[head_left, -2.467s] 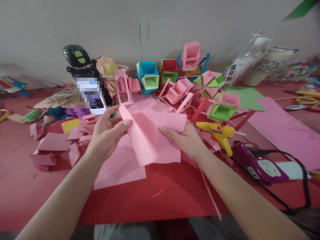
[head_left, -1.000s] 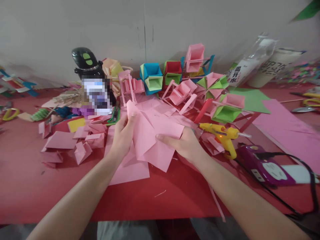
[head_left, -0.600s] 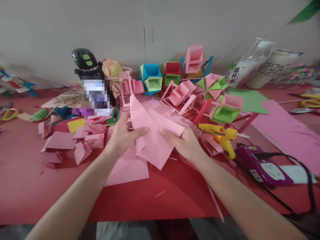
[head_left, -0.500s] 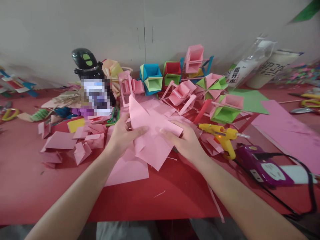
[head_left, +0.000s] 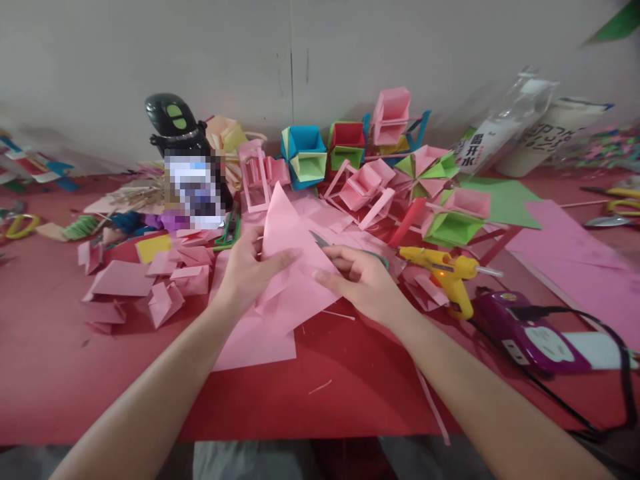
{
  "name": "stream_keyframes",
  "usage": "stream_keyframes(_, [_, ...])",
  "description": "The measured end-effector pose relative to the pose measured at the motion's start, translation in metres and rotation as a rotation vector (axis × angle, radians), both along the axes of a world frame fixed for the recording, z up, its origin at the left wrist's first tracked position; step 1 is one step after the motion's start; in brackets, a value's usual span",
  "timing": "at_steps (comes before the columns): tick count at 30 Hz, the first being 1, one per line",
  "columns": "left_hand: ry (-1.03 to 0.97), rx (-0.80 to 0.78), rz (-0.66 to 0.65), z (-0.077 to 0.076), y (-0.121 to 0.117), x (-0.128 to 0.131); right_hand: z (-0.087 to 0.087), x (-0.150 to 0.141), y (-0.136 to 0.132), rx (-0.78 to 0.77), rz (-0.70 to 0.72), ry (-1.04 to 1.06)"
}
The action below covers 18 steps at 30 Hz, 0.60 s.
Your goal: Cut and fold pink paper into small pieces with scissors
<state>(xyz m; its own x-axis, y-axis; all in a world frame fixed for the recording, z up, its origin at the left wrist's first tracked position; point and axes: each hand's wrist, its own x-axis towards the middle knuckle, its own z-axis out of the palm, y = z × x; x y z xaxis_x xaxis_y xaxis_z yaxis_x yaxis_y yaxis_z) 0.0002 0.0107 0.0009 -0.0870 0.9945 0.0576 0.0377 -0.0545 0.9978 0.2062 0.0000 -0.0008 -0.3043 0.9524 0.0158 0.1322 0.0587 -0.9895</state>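
Observation:
A creased sheet of pink paper [head_left: 295,267] is held up between my two hands, its pointed corner standing away from me. My left hand [head_left: 250,270] grips its left side, thumb on the near face and fingers behind. My right hand [head_left: 363,280] pinches its right edge between thumb and fingers. Just beyond the right fingers lie scissors, the grey blade [head_left: 318,238] and part of a teal handle showing; the rest is hidden. Another flat pink sheet [head_left: 255,347] lies on the table beneath the held one.
Folded pink pieces [head_left: 167,303] lie at the left, near a phone [head_left: 197,193] propped on a black figure. Paper box models [head_left: 303,153] line the wall. A yellow glue gun [head_left: 443,267] and a purple device [head_left: 535,333] with a black cable sit at the right.
The pink sheet has turned, its pointed corner shifting right and its right flap folding over. My right fingers have curled in, and the scissors behind them have come into view.

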Motion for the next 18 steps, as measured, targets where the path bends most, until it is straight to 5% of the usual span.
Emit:
stream_keyframes(7, [0.101, 0.024, -0.05, 0.001, -0.005, 0.004, 0.001, 0.002, 0.003, 0.049, -0.041, -0.05])
stream_keyframes(18, [-0.192, 0.043, -0.125, 0.007, -0.001, -0.006, 0.004, 0.004, 0.001, 0.014, 0.108, -0.01])
